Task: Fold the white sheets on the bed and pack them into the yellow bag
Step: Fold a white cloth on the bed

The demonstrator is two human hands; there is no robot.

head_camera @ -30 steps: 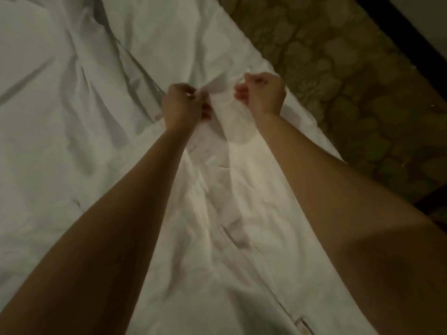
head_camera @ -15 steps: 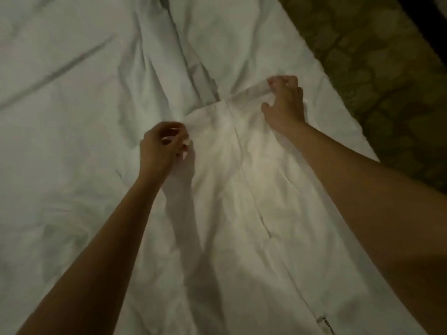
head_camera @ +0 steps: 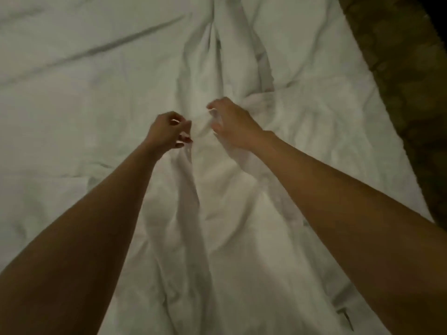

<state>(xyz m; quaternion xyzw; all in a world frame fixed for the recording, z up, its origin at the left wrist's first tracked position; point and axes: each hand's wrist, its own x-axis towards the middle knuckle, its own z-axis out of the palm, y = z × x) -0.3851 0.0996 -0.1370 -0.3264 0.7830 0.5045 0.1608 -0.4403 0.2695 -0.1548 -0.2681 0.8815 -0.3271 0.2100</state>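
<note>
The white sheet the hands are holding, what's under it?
Under the white sheet more white bedding spreads out left and ahead. Both hands, left and right, pinch its bunched edge. The bed below is covered, so it cannot be seen.

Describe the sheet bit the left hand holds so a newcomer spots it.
On the white sheet covering the bed, find the left hand near centre. Its fingers pinch a narrow raised fold running back toward the camera, unlike the flatter cloth around it.
</note>
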